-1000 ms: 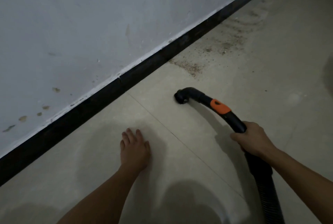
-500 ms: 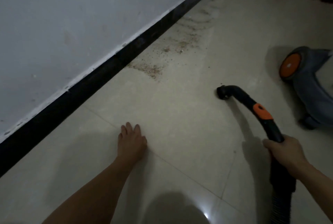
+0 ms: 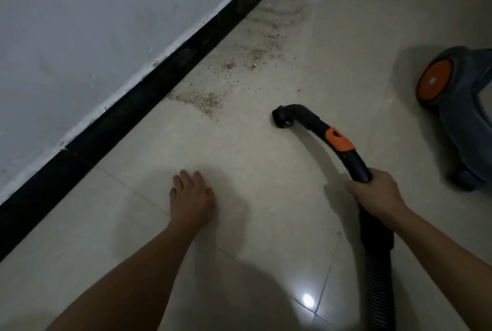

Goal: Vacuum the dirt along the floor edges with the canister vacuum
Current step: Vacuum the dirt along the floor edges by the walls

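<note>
The black skirting board (image 3: 133, 107) runs diagonally under a pale wall (image 3: 93, 24), from the lower left toward the top of the view. Right against the skirting board lies a band of brown gritty dirt (image 3: 202, 100), which spreads a little onto the pale floor tiles (image 3: 253, 171) and thins out farther along the board. The right hand (image 3: 378, 193) has its fingers curled round the curved black hose handle (image 3: 314, 120), gripping it below an orange slider (image 3: 340, 139). The handle's open mouth points down at the floor, out from the skirting board and just short of the nearest patch of dirt; whether it touches the tile cannot be told. Below the hand, a ribbed black hose (image 3: 378, 277) runs to the bottom edge. The left hand (image 3: 193, 197) lies palm down on the floor between the skirting board and the handle, fingers straight and slightly spread, holding nothing. The grey canister vacuum (image 3: 463, 118) stands well apart from the skirting board at the right edge, with 1 orange wheel (image 3: 435, 80) in view. 1 bright light spot (image 3: 308, 299) reflects on the tile near the hose.
</note>
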`<state>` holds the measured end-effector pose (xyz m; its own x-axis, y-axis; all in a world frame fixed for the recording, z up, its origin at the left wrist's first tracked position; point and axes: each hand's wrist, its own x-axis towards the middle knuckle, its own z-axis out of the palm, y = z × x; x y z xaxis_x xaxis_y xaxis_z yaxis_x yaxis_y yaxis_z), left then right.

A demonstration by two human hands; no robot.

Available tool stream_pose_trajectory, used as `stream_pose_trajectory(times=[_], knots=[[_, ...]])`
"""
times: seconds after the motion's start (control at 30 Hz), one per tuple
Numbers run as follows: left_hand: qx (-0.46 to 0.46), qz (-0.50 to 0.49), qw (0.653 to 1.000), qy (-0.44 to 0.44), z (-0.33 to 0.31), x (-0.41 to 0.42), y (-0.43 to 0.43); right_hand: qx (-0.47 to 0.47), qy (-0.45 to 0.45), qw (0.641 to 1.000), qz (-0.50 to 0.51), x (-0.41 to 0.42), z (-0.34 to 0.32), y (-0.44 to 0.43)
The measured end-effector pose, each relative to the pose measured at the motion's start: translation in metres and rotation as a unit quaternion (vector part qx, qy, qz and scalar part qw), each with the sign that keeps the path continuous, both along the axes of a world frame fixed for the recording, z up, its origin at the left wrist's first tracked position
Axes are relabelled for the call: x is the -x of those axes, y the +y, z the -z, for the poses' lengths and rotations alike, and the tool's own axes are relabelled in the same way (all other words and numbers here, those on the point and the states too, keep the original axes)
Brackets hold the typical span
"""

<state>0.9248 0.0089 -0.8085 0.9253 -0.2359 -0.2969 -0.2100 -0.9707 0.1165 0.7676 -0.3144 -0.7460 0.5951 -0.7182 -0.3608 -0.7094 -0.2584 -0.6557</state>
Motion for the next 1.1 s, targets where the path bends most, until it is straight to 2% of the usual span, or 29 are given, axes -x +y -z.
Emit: stream_pose_trajectory(times=[0.13, 0.37, 0.6, 0.87, 1.1], knots=[[0.013, -0.01, 1.0, -0.018, 0.002, -0.023, 0.007, -0.005, -0.027, 0.998, 0.063, -0.032, -0.007, -0.017], [0.064, -0.082, 0.992, -0.069, 0.017, -0.073, -0.001, 0.004, 0.02, 0.989, -0.144, -0.047, -0.007, 0.04], [0.069, -0.112, 0.986, -0.101, 0.029, -0.112, -0.003, 0.042, -0.005, 0.997, -0.064, -0.141, -0.001, 0.01], [0.048, -0.118, 0.984, -0.123, 0.035, -0.114, -0.004, 0.003, -0.019, 0.994, -0.111, -0.285, -0.007, 0.04], [0.045, -0.114, 0.985, -0.118, 0.037, -0.115, -0.002, 0.003, 0.022, 0.98, -0.199, -0.299, -0.013, 0.084]])
